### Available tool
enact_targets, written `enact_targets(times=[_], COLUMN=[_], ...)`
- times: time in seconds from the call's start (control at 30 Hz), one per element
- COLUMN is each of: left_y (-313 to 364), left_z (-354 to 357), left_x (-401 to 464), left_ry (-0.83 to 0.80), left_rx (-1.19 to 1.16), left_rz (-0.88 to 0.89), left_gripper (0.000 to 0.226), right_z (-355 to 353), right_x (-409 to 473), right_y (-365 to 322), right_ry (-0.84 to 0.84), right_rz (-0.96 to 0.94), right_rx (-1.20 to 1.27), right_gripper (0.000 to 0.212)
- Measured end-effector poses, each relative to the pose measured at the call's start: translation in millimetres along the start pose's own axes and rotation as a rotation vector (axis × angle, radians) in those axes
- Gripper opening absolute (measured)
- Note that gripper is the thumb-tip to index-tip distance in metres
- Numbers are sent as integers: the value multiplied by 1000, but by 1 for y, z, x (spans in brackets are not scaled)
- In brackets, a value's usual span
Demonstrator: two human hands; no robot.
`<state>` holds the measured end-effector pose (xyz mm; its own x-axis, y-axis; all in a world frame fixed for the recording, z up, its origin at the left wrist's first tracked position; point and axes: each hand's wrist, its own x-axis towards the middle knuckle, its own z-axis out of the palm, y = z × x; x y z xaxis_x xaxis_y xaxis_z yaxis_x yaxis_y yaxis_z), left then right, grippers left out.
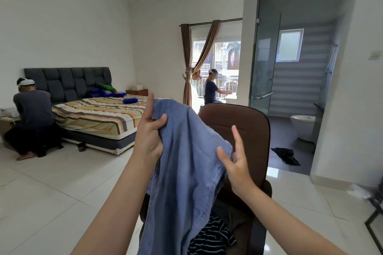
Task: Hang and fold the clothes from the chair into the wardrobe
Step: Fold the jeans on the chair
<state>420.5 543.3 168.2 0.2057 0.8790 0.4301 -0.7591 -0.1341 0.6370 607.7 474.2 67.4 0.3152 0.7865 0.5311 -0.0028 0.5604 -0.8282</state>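
A blue denim garment (186, 161) hangs lifted above the brown office chair (244, 128). My left hand (149, 136) pinches its upper edge between thumb and curled fingers, with the index finger pointing up. My right hand (236, 161) touches the garment's right edge with thumb and fingers spread and mostly straight; part of the cloth lies against its palm side. On the chair seat, below the denim, lies a dark striped garment (211, 238) with other dark clothes. The wardrobe is not in view.
A bed (99, 116) with a striped sheet stands at the left, a person crouching beside it. Another person sits by the window (226, 64). A glass-walled bathroom (294, 89) opens at the right, dark cloth (286, 155) on its floor. White tiled floor surrounds the chair.
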Motion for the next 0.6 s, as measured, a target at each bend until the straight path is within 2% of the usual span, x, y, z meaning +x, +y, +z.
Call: enact_targets(times=[0.07,0.2,0.3,0.43,0.5,0.6], left_y=[1,6,23,42,44,39], left_z=[-6,-22,-37,-51,-54,-58], left_x=[0,-4,-7,-7,-8,-14], left_ry=[12,48,40,-55,-54,-27], left_rx=[3,191,365,671,632,441], left_rz=[-4,-3,13,15,5,-42], left_gripper=[64,58,49,37,36,35], right_z=[7,13,11,15,18,23], right_x=[-5,12,30,44,49,54], right_y=[-1,-20,-33,-48,-53,-63], right_ry=[-27,51,120,109,108,75], right_rz=[-50,-177,-183,-194,-186,-158], right_rx=[-18,-170,-148,-115,-66,10], right_gripper=[82,45,39,40,44,48])
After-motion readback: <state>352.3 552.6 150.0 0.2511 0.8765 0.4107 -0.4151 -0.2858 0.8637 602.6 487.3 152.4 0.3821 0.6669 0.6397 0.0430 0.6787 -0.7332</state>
